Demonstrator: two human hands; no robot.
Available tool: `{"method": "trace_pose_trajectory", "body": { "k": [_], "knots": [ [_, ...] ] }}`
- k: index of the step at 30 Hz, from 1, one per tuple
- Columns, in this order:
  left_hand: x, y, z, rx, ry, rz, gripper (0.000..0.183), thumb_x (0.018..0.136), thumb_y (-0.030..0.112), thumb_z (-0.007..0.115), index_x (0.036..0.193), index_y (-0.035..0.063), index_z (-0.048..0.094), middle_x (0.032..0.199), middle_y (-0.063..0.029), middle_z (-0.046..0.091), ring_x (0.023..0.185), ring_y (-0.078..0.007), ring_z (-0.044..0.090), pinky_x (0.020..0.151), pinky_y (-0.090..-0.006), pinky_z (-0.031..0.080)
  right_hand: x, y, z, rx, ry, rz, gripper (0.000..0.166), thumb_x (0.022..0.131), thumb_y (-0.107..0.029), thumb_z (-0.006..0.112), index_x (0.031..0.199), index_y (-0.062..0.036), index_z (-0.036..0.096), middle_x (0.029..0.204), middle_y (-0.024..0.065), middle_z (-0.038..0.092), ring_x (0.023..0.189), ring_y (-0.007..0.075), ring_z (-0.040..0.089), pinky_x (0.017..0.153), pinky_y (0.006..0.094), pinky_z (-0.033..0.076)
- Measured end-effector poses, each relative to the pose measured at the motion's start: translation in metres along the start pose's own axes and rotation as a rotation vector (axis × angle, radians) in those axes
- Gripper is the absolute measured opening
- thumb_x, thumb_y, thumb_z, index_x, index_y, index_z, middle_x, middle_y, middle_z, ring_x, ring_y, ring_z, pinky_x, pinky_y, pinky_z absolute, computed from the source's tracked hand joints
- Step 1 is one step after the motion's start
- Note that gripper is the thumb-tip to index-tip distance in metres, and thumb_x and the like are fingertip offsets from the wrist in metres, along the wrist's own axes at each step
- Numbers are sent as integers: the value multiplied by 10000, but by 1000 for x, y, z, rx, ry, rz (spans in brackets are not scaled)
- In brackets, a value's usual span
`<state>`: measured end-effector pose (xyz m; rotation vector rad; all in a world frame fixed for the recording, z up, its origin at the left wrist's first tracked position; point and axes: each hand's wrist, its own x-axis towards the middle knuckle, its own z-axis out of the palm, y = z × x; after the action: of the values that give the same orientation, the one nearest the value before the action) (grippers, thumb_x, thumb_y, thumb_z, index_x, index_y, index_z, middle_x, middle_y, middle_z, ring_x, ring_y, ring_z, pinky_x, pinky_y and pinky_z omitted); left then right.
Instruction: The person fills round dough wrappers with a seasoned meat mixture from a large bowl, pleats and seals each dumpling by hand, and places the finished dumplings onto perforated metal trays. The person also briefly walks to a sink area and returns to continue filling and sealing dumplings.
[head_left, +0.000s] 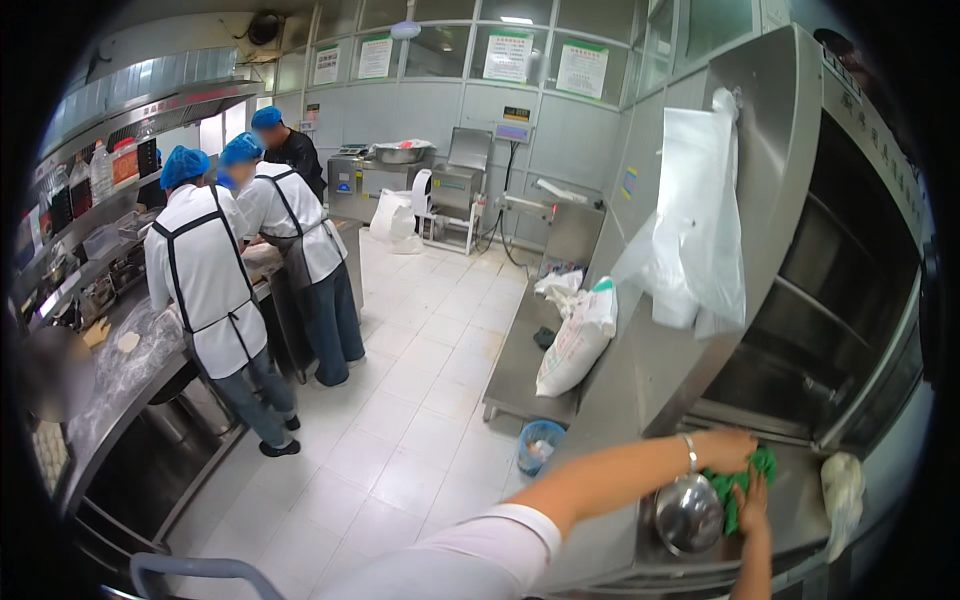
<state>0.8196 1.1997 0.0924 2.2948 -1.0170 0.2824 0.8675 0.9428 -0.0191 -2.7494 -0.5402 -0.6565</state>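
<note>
At the lower right, both hands are on a crumpled green cloth (724, 489) over a stainless steel counter (799, 517). My left hand (729, 450), with a bracelet at the wrist, grips the cloth's far side. My right hand (752, 511) lies on its near side, fingers spread into the folds. Just left of the cloth is a round, shiny metal bowl or lid (688, 514); the picture does not settle which. A knotted clear plastic bag (842, 491) with pale contents rests to the right of my hands.
A steel cabinet (817, 292) rises behind the counter, and white plastic bags (697, 217) hang from its side. A low steel bench (517, 367) bears a woven sack (579, 345). Beside it stands a blue basket (541, 448). Several co-workers (206, 277) bend over a floured worktop (139, 367).
</note>
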Motion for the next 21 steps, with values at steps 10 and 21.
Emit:
{"method": "trace_pose_trajectory", "body": {
  "k": [10, 21],
  "knots": [
    [69, -97, 99, 410, -322, 110, 230, 748, 264, 625, 781, 58, 722, 816, -142, 696, 785, -337, 669, 685, -434, 529, 36, -3, 26, 145, 0, 138, 372, 1018, -299, 362, 970, 37, 515, 749, 203, 523, 663, 290, 549, 615, 429, 404],
    [41, -102, 96, 401, -307, 274, 263, 800, 130, 558, 1011, -10, 629, 1099, -225, 605, 1084, -353, 575, 864, -414, 493, 18, 65, 28, 775, 132, 209, 421, 997, -283, 364, 1285, 2, 475, 1083, 120, 536, 1011, 240, 517, 1009, 369, 345]
  ]
}}
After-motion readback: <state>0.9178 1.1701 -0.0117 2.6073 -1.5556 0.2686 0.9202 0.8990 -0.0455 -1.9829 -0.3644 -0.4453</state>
